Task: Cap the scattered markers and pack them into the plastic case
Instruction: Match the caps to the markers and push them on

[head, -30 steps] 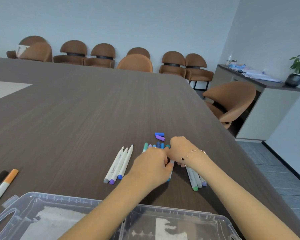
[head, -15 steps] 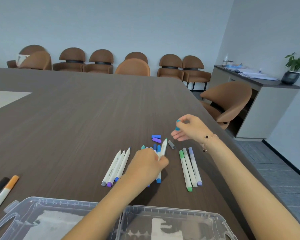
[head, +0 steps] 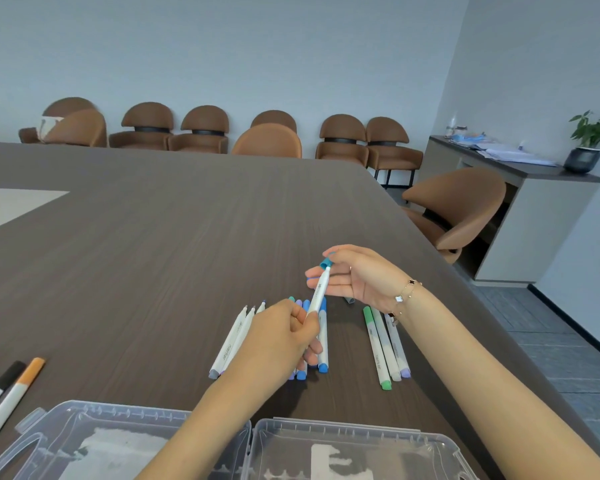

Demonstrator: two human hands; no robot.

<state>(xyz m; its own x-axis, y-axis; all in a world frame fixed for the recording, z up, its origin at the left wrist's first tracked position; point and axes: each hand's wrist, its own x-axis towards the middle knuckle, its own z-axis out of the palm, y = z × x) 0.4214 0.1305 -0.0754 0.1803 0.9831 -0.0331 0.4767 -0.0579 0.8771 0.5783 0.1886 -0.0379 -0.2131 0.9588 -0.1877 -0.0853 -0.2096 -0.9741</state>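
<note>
1. We work at a wide dark table; it gives room to sort the markers into groups before packing.
2. The plastic case lies open at the near edge of the table, just under our forearms. We judge that it waits there so that finished markers go in with a short reach. No marker shows inside it.
3. Our left hand grips the lower part of a white marker, fingers curled around the barrel. It holds the marker tilted up and away, so that the tip points to the other hand.
4. Our right hand pinches a teal cap between thumb and forefinger, while the other fingers stay almost straight. The cap sits right at the marker tip; whether it is already pushed fully on, we cannot tell.
5. Under the left hand lies a row of blue and purple markers, side by side. To the left are three white markers whose tips look bare, so probably they wait for caps. To the right are a green marker and two pale ones, well apart from the row.
6. At the far left edge lie an orange marker and a black one.
7. A small grey cap lies on the table beneath the right hand, partly hidden.
</note>
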